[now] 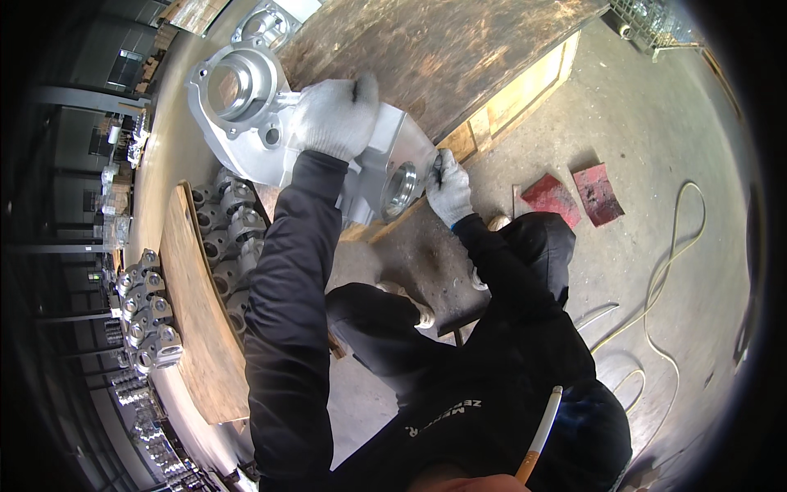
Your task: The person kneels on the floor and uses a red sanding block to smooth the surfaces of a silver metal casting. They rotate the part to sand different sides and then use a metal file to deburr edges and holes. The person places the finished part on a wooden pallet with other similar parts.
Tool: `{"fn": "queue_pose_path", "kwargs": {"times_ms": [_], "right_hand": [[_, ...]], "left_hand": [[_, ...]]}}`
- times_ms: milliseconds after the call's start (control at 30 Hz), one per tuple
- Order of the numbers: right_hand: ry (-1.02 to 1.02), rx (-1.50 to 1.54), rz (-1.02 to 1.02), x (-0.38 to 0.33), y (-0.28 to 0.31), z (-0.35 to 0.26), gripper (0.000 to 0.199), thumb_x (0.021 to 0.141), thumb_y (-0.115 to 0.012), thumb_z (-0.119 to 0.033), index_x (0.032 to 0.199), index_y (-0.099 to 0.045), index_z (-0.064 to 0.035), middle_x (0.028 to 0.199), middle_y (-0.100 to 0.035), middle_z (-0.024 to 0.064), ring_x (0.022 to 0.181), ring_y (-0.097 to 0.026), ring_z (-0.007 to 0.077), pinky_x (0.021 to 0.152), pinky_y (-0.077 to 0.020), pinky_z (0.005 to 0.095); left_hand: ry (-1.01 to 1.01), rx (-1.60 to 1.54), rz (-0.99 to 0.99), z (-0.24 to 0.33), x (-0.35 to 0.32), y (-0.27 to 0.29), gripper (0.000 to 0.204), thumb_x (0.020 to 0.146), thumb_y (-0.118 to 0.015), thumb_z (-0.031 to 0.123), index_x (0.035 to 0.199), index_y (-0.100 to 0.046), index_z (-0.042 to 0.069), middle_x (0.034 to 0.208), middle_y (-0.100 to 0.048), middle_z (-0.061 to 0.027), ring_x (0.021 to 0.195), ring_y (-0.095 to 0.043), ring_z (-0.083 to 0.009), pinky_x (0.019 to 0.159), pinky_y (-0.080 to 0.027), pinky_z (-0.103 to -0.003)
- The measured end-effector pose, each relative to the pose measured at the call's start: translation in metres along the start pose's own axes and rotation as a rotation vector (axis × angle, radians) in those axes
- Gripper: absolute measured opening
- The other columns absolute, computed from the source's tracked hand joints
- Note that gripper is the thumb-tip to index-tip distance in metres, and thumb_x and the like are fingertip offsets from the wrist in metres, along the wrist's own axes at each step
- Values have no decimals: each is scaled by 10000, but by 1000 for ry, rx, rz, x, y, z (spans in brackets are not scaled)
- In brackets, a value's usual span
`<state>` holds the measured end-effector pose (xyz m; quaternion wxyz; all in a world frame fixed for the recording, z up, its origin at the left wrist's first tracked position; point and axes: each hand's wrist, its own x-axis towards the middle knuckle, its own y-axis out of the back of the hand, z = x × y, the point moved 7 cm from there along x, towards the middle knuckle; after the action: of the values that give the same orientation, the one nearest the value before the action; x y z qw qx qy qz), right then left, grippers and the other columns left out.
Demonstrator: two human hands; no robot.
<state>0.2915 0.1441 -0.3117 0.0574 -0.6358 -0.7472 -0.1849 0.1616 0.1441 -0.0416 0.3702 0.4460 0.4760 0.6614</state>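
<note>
A large silver metal casting [254,148], with a round ringed opening at its far left and a second bore at its near right, rests on the edge of a worn wooden bench. Over its middle is my left hand [332,119], in a grey-white work glove. Its fingers look curled, with something dark and blurred at their far end that I cannot make out. My right hand [449,190], gloved the same way, is closed at the casting's right edge beside the second bore; its dark fingertips touch the rim.
The wooden bench [426,49] extends away behind the casting, with another casting [266,25] at the far left. A wooden board [197,312] stands beside several stacked castings [238,221]. Red sheets [597,193] and a looped hose [656,287] lie on the concrete floor at right.
</note>
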Motion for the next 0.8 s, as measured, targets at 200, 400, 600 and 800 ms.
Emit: {"fn": "queue_pose_path", "kwargs": {"times_ms": [200, 400, 600, 800], "right_hand": [[-84, 10, 4, -6, -7, 1, 181, 876, -612, 16, 1035, -556, -49, 847, -660, 206, 824, -669, 462, 708, -525, 520], [-6, 89, -11, -36, -9, -21, 217, 851, -637, 25, 1040, -560, -48, 848, -682, 191, 851, -673, 452, 741, -531, 517], [52, 66, -133, -79, -16, -41, 204, 898, -685, -32, 1067, -572, -57, 894, -715, 165, 882, -675, 443, 805, -529, 535], [-62, 17, -143, -90, 20, -39, 237, 974, -707, -153, 1152, -576, -70, 971, -752, 149, 888, -726, 413, 764, -574, 516]], "left_hand": [[68, 59, 20, -1, 5, -5, 626, 1010, -427, 499, 839, -771, 3, 845, -707, -281, 875, -709, -485, 829, -553, -546], [56, 85, 22, 2, 6, -6, 630, 997, -403, 469, 829, -802, 12, 813, -742, -251, 837, -738, -463, 824, -580, -528], [58, 91, 11, 2, 2, -5, 653, 1024, -373, 483, 875, -805, 16, 869, -759, -237, 909, -737, -457, 888, -562, -525], [-1, 81, 17, 5, -4, 1, 636, 1020, -369, 475, 895, -804, 29, 942, -772, -207, 987, -730, -414, 980, -527, -495]]}}
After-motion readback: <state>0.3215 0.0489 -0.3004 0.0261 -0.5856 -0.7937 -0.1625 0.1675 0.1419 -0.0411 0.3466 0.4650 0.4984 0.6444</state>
